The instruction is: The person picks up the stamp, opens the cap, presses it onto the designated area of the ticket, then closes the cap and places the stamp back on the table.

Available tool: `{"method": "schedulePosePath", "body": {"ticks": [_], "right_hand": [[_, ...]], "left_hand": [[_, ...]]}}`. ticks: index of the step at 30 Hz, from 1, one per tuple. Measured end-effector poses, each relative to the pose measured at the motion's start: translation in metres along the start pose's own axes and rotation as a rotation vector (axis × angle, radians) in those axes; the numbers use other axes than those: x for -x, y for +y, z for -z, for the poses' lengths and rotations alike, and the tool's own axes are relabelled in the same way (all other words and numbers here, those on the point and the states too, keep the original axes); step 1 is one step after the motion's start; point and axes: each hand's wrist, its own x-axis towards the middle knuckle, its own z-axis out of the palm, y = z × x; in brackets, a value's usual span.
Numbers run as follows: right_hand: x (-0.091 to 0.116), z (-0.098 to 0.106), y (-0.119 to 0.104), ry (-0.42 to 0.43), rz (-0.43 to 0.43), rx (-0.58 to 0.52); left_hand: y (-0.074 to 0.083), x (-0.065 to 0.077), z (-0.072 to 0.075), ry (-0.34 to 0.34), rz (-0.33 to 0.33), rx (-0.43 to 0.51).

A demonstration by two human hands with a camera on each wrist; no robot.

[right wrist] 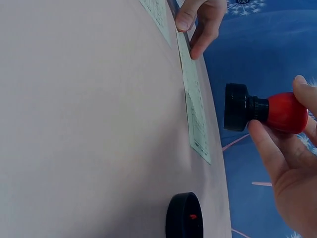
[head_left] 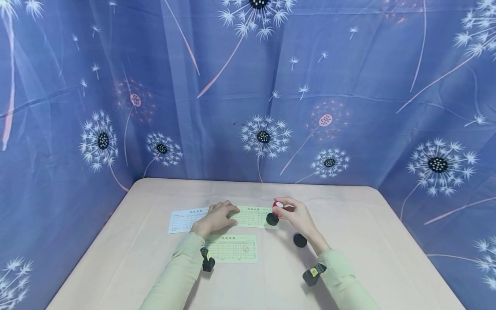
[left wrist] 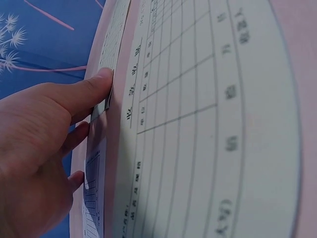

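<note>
My right hand (head_left: 301,218) grips the red handle of a round rubber stamp (right wrist: 286,113) with a black base. In the right wrist view, the stamp hangs in the air, apart from the upper green receipt slip (head_left: 252,215). My left hand (head_left: 218,218) rests on that slip's left end, its thumb pressing the paper in the left wrist view. Nearer me lies another green receipt slip (head_left: 228,249), with a red mark (head_left: 246,249) at its right. A pale blue slip (head_left: 184,221) sits left of my left hand, partly covered by it.
A black round cap (head_left: 300,240), open side up with a red spot inside, lies on the pink-covered table (head_left: 147,258) below my right wrist. Blue dandelion-print curtain (head_left: 232,107) encloses the table's back and sides. Both wrists carry small black cameras.
</note>
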Motion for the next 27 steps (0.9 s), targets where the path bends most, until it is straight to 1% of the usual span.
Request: {"method": "schedulePosePath", "body": {"ticks": [5,8,11,15,18,20,27], "right_hand": [[-0.006,-0.006,0.003,-0.004,-0.005,0.04],[-0.007,-0.007,0.005,-0.009,-0.008,0.044],[-0.008,-0.009,0.007,-0.016,-0.01,0.044],[-0.01,-0.013,0.007,0.003,-0.007,0.121],[-0.011,-0.015,0.007,0.02,0.0,0.198],[-0.012,-0.016,0.008,0.024,0.004,0.229],[-0.014,-0.021,0.014,0.033,0.01,0.254]], "left_hand": [[0.001,0.002,0.001,-0.003,0.002,0.013],[0.002,0.003,0.0,-0.002,-0.011,0.024],[0.001,0.004,-0.003,-0.002,-0.01,0.031],[0.001,0.003,-0.003,0.003,0.004,0.032],[0.0,0.003,-0.002,0.006,0.003,0.034],[0.0,0.003,-0.002,0.006,-0.001,0.036],[-0.001,0.003,0.001,0.003,-0.006,0.039]]}}
